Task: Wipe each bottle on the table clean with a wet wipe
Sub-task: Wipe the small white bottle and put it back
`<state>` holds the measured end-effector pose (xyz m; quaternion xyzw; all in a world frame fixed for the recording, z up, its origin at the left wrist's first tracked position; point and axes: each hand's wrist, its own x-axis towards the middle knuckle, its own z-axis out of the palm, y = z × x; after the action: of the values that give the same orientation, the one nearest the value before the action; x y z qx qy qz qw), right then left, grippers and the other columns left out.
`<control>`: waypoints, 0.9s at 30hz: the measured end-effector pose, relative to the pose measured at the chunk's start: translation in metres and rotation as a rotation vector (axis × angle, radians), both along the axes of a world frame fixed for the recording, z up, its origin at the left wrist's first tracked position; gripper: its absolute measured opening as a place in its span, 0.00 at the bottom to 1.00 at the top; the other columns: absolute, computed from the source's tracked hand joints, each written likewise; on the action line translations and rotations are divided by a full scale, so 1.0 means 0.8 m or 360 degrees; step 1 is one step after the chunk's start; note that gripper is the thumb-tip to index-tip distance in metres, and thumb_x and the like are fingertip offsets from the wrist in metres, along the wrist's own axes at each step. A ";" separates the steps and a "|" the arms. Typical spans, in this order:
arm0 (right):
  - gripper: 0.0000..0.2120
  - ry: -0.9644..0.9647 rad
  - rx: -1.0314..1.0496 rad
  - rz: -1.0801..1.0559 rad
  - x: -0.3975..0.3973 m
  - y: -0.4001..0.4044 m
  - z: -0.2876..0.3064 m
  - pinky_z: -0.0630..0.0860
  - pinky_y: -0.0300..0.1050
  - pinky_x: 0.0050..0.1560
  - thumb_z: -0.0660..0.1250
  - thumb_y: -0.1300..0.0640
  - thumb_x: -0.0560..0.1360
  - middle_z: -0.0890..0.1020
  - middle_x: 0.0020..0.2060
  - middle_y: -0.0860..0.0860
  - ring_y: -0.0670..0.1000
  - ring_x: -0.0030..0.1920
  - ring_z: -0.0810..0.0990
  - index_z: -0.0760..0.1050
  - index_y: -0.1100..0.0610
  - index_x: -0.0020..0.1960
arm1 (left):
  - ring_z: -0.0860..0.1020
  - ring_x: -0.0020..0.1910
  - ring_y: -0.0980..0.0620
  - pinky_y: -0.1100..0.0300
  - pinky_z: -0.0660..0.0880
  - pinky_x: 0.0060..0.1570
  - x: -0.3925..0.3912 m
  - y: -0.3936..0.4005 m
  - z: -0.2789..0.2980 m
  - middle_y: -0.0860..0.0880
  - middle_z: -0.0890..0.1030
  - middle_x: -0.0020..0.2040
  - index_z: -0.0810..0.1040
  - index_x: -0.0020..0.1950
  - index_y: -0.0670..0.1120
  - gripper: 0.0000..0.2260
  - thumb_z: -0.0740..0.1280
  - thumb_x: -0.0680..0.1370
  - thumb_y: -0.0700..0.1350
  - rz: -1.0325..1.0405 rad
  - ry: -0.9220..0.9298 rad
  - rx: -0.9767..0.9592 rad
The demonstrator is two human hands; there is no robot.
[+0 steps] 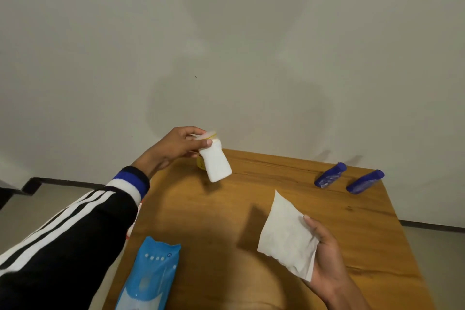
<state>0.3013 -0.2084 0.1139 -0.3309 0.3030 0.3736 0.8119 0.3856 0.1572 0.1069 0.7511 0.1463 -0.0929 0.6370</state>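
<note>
My left hand [177,148] grips a small white bottle [216,162] by its cap end and holds it tilted in the air above the far left corner of the wooden table [214,221]. A yellow object [200,162] shows partly behind the bottle. My right hand [327,257] holds a white wet wipe [286,231], spread flat across the palm, over the near right part of the table. Two blue bottles [330,175] [364,182] lie on their sides at the far right.
A blue wet-wipe pack [151,277] lies at the table's near left edge. The table stands against a plain wall [226,45], with its right edge just past the blue bottles. Floor [37,209] shows to the left.
</note>
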 end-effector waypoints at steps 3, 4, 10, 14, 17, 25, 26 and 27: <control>0.40 -0.0087 0.0037 -0.0031 -0.006 -0.043 0.013 0.78 0.62 0.50 0.84 0.56 0.52 0.81 0.60 0.63 0.67 0.58 0.80 0.78 0.58 0.62 | 0.80 0.50 0.51 0.59 0.78 0.45 -0.015 -0.071 0.018 0.48 0.85 0.52 0.82 0.59 0.49 0.14 0.72 0.76 0.53 0.0068 -0.0045 -0.0182; 0.42 -0.0115 0.0054 -0.0037 -0.008 -0.059 0.018 0.78 0.61 0.49 0.85 0.55 0.50 0.81 0.60 0.63 0.67 0.58 0.79 0.77 0.57 0.63 | 0.80 0.49 0.52 0.60 0.77 0.43 -0.022 -0.097 0.023 0.48 0.84 0.51 0.82 0.59 0.49 0.15 0.72 0.76 0.54 0.0083 -0.0049 -0.0235; 0.21 -0.0271 0.0058 -0.0068 -0.009 -0.162 0.045 0.79 0.60 0.47 0.63 0.48 0.76 0.82 0.60 0.62 0.66 0.58 0.79 0.75 0.55 0.66 | 0.77 0.48 0.52 0.61 0.73 0.40 -0.061 -0.239 0.042 0.48 0.83 0.50 0.82 0.62 0.45 0.21 0.71 0.75 0.58 0.0199 -0.0036 -0.0457; 0.21 -0.0402 0.0053 -0.0192 -0.014 -0.218 0.060 0.79 0.57 0.48 0.60 0.48 0.78 0.81 0.62 0.61 0.66 0.61 0.78 0.74 0.55 0.67 | 0.80 0.51 0.49 0.54 0.78 0.51 -0.077 -0.315 0.045 0.47 0.83 0.50 0.81 0.60 0.45 0.18 0.70 0.77 0.55 0.0253 0.0005 -0.0629; 0.21 -0.0484 0.0017 -0.0269 -0.015 -0.245 0.067 0.76 0.55 0.51 0.58 0.49 0.79 0.80 0.63 0.61 0.66 0.65 0.75 0.73 0.55 0.68 | 0.81 0.50 0.48 0.52 0.80 0.48 -0.083 -0.358 0.055 0.46 0.83 0.50 0.81 0.60 0.45 0.19 0.72 0.76 0.56 0.0250 0.0040 -0.0694; 0.15 -0.1123 -0.0579 -0.0591 -0.011 -0.230 0.105 0.77 0.51 0.54 0.63 0.54 0.80 0.81 0.59 0.54 0.56 0.60 0.80 0.73 0.53 0.66 | 0.80 0.41 0.45 0.43 0.79 0.53 -0.090 -0.413 0.075 0.43 0.80 0.44 0.77 0.61 0.44 0.23 0.75 0.73 0.56 0.0174 0.0165 -0.1067; 0.16 -0.1417 -0.0832 -0.0500 -0.012 -0.217 0.111 0.77 0.48 0.57 0.63 0.52 0.81 0.80 0.59 0.51 0.50 0.60 0.79 0.72 0.54 0.68 | 0.80 0.42 0.45 0.43 0.78 0.54 -0.091 -0.418 0.077 0.42 0.80 0.45 0.77 0.61 0.44 0.23 0.75 0.74 0.55 0.0196 0.0160 -0.1148; 0.19 -0.1767 -0.1070 -0.0324 -0.014 -0.205 0.116 0.75 0.44 0.60 0.63 0.48 0.80 0.79 0.60 0.48 0.44 0.60 0.78 0.69 0.54 0.69 | 0.81 0.44 0.44 0.44 0.80 0.54 -0.091 -0.423 0.079 0.41 0.81 0.47 0.76 0.63 0.43 0.22 0.74 0.75 0.54 0.0207 0.0147 -0.1240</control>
<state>0.2900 -0.3722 0.2066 -0.6800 -0.0310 -0.0464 0.7311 0.3127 -0.1815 0.1705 0.4374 0.1759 -0.1345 0.8716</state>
